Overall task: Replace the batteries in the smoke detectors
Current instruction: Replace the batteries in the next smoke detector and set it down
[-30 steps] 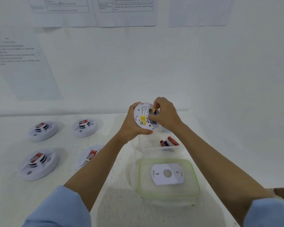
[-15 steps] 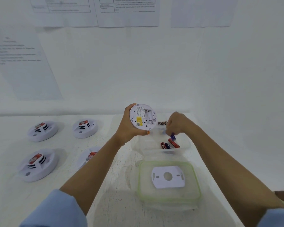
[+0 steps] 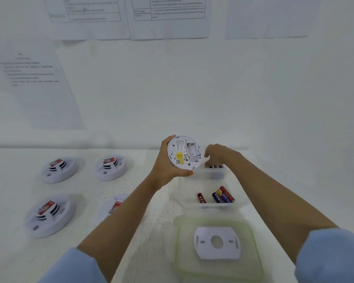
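Aloft, detector (image 3: pixel 184 153) in left hand (image 3: pixel 165 170), near right hand (image 3: pixel 221 157).

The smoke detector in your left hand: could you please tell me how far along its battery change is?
Done: its mounting plate lies on the green-rimmed lid, and the battery bay looks empty. In hand: the left hand holds the smoke detector back-up while the right hand reaches to the batteries in the far compartment of the clear container. Left: fit batteries, refit the plate; four detectors wait on the table.
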`<state>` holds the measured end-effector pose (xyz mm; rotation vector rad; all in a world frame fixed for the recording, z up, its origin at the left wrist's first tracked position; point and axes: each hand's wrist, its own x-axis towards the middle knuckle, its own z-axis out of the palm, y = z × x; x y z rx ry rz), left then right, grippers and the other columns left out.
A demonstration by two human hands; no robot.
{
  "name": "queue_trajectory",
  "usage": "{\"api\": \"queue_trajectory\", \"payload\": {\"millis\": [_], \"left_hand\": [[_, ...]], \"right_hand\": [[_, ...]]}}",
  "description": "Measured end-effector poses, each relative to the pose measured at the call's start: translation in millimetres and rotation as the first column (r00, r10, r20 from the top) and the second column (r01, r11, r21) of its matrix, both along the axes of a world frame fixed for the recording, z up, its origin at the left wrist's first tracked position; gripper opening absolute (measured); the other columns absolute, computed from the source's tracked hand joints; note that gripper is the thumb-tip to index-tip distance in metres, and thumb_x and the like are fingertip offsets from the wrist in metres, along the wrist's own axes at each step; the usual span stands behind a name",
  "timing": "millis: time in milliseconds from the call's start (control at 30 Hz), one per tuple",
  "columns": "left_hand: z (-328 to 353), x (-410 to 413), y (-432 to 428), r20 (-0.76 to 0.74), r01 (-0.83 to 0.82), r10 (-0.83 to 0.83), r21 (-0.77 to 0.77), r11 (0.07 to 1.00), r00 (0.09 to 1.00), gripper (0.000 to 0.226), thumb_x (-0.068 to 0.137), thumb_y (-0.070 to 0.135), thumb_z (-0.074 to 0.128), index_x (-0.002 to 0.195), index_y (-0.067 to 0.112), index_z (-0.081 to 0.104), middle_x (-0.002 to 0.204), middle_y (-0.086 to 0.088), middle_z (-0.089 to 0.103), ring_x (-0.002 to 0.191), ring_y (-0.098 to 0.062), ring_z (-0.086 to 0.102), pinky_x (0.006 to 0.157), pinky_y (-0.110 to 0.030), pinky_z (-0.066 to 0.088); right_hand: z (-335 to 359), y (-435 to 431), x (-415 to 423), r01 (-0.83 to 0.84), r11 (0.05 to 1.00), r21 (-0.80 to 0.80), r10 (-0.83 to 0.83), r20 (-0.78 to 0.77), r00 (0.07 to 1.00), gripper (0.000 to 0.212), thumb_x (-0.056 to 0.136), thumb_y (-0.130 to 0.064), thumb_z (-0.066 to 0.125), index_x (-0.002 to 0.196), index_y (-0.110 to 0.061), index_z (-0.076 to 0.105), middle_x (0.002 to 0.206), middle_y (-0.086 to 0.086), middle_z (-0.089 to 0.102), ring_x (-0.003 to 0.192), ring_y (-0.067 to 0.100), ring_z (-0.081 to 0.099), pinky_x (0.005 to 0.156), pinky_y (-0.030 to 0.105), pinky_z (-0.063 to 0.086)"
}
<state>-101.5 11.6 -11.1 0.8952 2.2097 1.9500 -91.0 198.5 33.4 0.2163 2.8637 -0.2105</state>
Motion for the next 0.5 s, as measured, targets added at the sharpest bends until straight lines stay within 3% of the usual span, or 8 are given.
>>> {"api": "queue_trajectory", "payload": {"millis": [67, 100, 167, 200, 267, 333, 500], "left_hand": [[-1.7, -3.3, 0.8, 0.004, -0.003, 0.003, -0.004, 1.0, 1.0, 0.102, 0.05, -0.015, 0.082, 0.131, 0.017, 0.028, 0.123, 0.009, 0.043, 0.103, 0.016, 0.049, 0.08, -0.01, 0.048], [-2.1, -4.4, 1.1, 0.004, -0.004, 0.004, -0.008, 1.0, 1.0, 0.102, 0.05, -0.013, 0.083, 0.131, 0.017, 0.028, 0.123, 0.009, 0.043, 0.103, 0.016, 0.049, 0.08, -0.011, 0.048], [-1.6, -5.4, 1.7, 0.003, -0.002, 0.002, -0.012, 1.0, 1.0, 0.102, 0.049, -0.007, 0.083, 0.131, 0.017, 0.029, 0.124, 0.008, 0.043, 0.104, 0.015, 0.049, 0.081, -0.011, 0.048], [-1.1, -5.5, 2.1, 0.003, -0.002, 0.002, -0.013, 1.0, 1.0, 0.101, 0.048, -0.003, 0.083, 0.13, 0.018, 0.029, 0.124, 0.008, 0.043, 0.104, 0.014, 0.049, 0.081, -0.011, 0.048], [0.1, -5.5, 3.3, 0.0, -0.004, 0.004, -0.017, 1.0, 1.0, 0.1, 0.046, 0.001, 0.081, 0.129, 0.019, 0.029, 0.123, 0.009, 0.043, 0.104, 0.015, 0.049, 0.081, -0.009, 0.047], [1.2, -6.2, 4.4, -0.003, -0.006, 0.006, -0.014, 1.0, 1.0, 0.099, 0.046, 0.003, 0.081, 0.129, 0.019, 0.029, 0.122, 0.01, 0.044, 0.104, 0.015, 0.048, 0.082, -0.009, 0.047], [2.9, -6.1, 5.7, 0.005, -0.003, 0.003, -0.011, 1.0, 1.0, 0.1, 0.046, 0.003, 0.081, 0.129, 0.02, 0.029, 0.122, 0.009, 0.043, 0.104, 0.015, 0.048, 0.081, -0.01, 0.047]], "right_hand": [[-4.1, 0.5, -7.7, -0.008, 1.0, 0.022, 0.007, 0.048, 0.999, 0.034, 0.087, -0.027, 0.061, 0.113, -0.005, 0.052, 0.108, 0.01, 0.061, 0.084, 0.025, 0.058, 0.08, 0.033, 0.048], [-6.0, -0.1, -10.3, -0.016, 0.999, 0.041, 0.014, 0.055, 0.998, 0.023, 0.087, -0.026, 0.061, 0.096, -0.006, 0.054, 0.094, 0.008, 0.061, 0.074, 0.023, 0.056, 0.075, 0.032, 0.048], [-11.0, -1.2, -14.7, -0.019, 0.998, 0.062, 0.015, 0.063, 0.998, 0.026, 0.086, -0.022, 0.061, 0.07, -0.008, 0.047, 0.07, 0.004, 0.052, 0.058, 0.019, 0.049, 0.069, 0.03, 0.046], [-12.9, -1.5, -16.1, -0.012, 0.998, 0.065, 0.008, 0.059, 0.998, 0.024, 0.085, -0.019, 0.062, 0.07, -0.007, 0.048, 0.067, 0.004, 0.05, 0.054, 0.018, 0.047, 0.066, 0.03, 0.046], [-14.4, -1.8, -16.2, 0.001, 0.998, 0.07, -0.004, 0.045, 0.999, 0.013, 0.084, -0.014, 0.062, 0.088, -0.004, 0.056, 0.075, 0.006, 0.054, 0.053, 0.017, 0.047, 0.06, 0.028, 0.045], [-15.0, -0.7, -16.5, 0.005, 0.999, 0.052, -0.006, 0.023, 1.0, 0.023, 0.082, -0.012, 0.064, 0.102, -0.003, 0.057, 0.084, 0.007, 0.055, 0.058, 0.019, 0.05, 0.054, 0.026, 0.044], [-22.9, 2.7, -19.1, -0.022, 0.994, -0.104, 0.013, -0.094, 0.995, 0.025, 0.074, -0.008, 0.068, 0.096, -0.009, 0.058, 0.094, 0.006, 0.06, 0.075, 0.022, 0.056, 0.062, 0.028, 0.044]]}}
